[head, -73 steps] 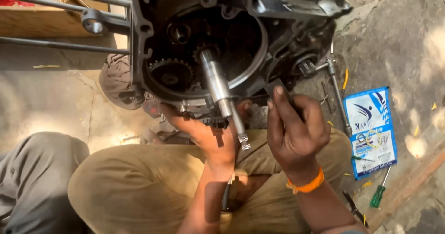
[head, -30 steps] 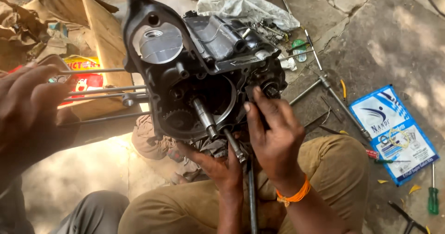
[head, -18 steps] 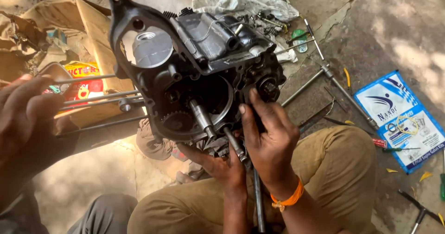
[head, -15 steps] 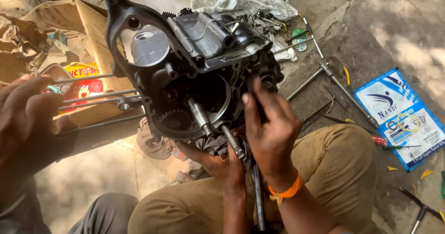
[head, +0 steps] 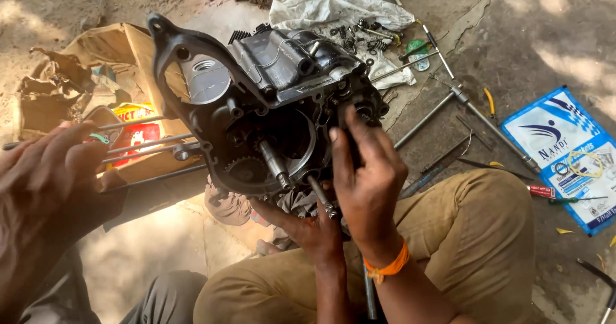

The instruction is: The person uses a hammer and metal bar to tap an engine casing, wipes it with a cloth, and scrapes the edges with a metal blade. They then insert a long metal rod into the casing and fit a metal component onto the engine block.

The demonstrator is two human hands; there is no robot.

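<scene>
A black engine crankcase (head: 256,99) stands tilted on my lap, open side toward me, with a steel crankshaft (head: 273,162), a small toothed sprocket (head: 239,168) and a silver piston (head: 204,80) showing. My left hand (head: 312,229) grips the case from underneath, beside a thin shaft (head: 321,199). My right hand (head: 367,178), an orange band on its wrist, holds the case's right edge, fingertips by a small shaft end (head: 366,111). A co-worker's hand (head: 48,186) at the left grips the long studs (head: 151,145) sticking out of the case.
A torn cardboard box (head: 90,61) lies at the back left. A white cloth (head: 340,9) holds several bolts and small parts. Long rods (head: 449,106), a red-handled screwdriver (head: 542,191) and a blue-and-white packet (head: 564,147) lie on the concrete at the right.
The view has drawn back from the engine. A co-worker's hand has come in at the left onto the studs. My right hand has slid up along the case's right edge.
</scene>
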